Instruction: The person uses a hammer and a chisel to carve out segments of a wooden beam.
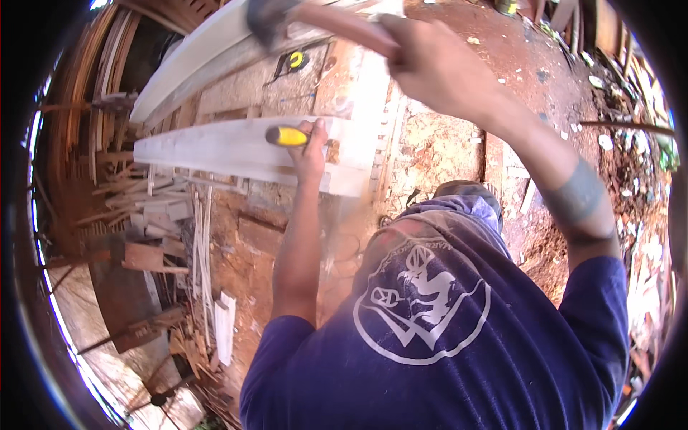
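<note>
My left hand [310, 154] is closed around a chisel [288, 136] with a yellow and black handle. Its blade is hidden from this angle. Beneath it lies a long pale board [215, 147], and a small brown cut-out [332, 152] shows in the board's face beside my fingers. My right hand [441, 68] grips the wooden handle of a hammer [344, 27], raised high above the board. The hammer's dark head is blurred and sits up and left of my fist.
A second pale board [190, 61] lies farther off, with a yellow and black tape measure [295, 60] near it. Thin wood offcuts [161, 215] are heaped at the left. Reddish ground [534, 79] with scattered scraps stretches along the right.
</note>
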A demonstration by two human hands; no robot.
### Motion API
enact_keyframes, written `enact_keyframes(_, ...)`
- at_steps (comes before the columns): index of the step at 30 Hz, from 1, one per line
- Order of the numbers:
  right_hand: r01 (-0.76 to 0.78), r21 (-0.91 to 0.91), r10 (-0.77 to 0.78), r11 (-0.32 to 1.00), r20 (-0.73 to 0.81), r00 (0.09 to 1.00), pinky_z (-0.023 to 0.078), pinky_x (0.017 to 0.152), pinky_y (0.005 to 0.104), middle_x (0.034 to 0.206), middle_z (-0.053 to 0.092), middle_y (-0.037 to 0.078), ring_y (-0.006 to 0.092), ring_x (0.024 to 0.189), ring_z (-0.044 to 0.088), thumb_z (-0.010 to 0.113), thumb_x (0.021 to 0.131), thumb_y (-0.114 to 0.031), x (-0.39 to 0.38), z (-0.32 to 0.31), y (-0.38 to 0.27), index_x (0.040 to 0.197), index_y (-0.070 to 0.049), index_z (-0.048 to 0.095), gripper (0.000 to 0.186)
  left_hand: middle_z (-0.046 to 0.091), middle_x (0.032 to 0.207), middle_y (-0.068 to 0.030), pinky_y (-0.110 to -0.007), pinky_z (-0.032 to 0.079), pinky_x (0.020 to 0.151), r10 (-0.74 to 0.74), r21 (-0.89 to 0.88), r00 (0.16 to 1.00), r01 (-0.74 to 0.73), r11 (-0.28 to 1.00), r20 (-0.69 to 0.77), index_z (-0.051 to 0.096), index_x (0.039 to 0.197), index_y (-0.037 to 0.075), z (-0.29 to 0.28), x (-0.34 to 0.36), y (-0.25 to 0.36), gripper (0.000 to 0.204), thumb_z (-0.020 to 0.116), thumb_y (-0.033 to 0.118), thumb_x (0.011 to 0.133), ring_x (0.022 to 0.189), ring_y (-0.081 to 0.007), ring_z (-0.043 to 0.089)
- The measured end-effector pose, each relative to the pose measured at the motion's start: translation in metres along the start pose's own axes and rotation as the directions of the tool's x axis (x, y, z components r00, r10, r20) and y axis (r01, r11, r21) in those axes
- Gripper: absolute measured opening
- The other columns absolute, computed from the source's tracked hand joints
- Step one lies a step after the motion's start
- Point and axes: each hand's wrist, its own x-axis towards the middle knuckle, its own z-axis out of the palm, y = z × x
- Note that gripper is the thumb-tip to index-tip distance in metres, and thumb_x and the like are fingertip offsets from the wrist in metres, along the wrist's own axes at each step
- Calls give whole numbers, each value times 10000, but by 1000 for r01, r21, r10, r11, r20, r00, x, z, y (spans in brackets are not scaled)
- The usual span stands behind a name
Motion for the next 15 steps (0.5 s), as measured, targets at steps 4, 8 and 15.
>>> enact_keyframes(4, -188, 139, 192, 972, -16, 981, 542, 751, 477, 758, 670, 254, 386, 765, 707, 581, 831, -52, -43, 10, 24, 1015, 60, 620, 219, 637, 782, -35, -310, 465, 765, 218, 60, 976, -216, 975, -16, 584, 765, 8, -19, -61, -12, 271, 644, 162, 979, 750, -127, 540)
enact_keyframes(8, -283, 80, 282, 956, 23, 959, 530, 746, 487, 772, 665, 262, 403, 772, 698, 591, 842, -72, -43, 17, 18, 995, 63, 612, 205, 436, 607, 1, -359, 451, 665, 104, -289, 995, -103, 952, -13, 405, 677, 88, -23, -21, -1, 358, 547, 104, 1005, 588, -133, 411)
enact_keyframes(15, -171, 84, 165, 982, 77, 983, 518, 750, 505, 784, 657, 276, 438, 800, 681, 588, 850, -73, -42, 23, 5, 972, 34, 600, 163, 359, 566, 19, -320, 370, 587, 66, -39, 997, -64, 997, 46, 362, 665, 111, -20, 3, 14, 395, 541, 122, 1017, 531, -110, 336)
